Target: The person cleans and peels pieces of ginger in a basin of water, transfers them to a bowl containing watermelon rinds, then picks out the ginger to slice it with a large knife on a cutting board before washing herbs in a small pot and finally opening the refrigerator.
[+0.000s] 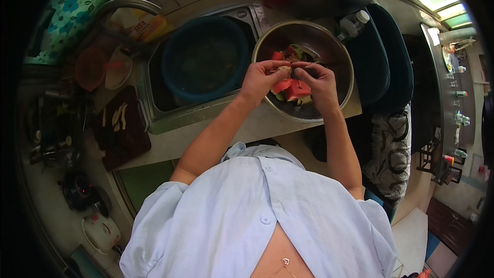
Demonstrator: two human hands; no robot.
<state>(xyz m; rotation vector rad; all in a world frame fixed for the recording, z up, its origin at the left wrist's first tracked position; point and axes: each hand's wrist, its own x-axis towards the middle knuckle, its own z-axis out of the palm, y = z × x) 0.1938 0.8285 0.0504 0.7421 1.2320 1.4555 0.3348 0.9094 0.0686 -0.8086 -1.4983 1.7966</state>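
Note:
Both my hands are over a wide metal bowl [335, 38]. My left hand [259, 80] pinches a small pale brownish piece of food [285, 68] between thumb and fingers; its exact kind is unclear. My right hand [322, 85] meets it from the other side, thumb and fingertips pressed together at the piece. Below the fingers lie red watermelon pieces [298, 90] with green rind, among other scraps. Another red piece [277, 56] shows behind my left fingers. My fingers hide part of the bowl's contents.
Left of the bowl, a blue basin [170, 65] sits in the metal sink [154, 102] under a curved faucet [129, 2]. A dark cutting board [133, 139] carries pale strips [120, 117]. A clear bottle with a white cap [353, 23] and a dark teal chair back [376, 61] stand right.

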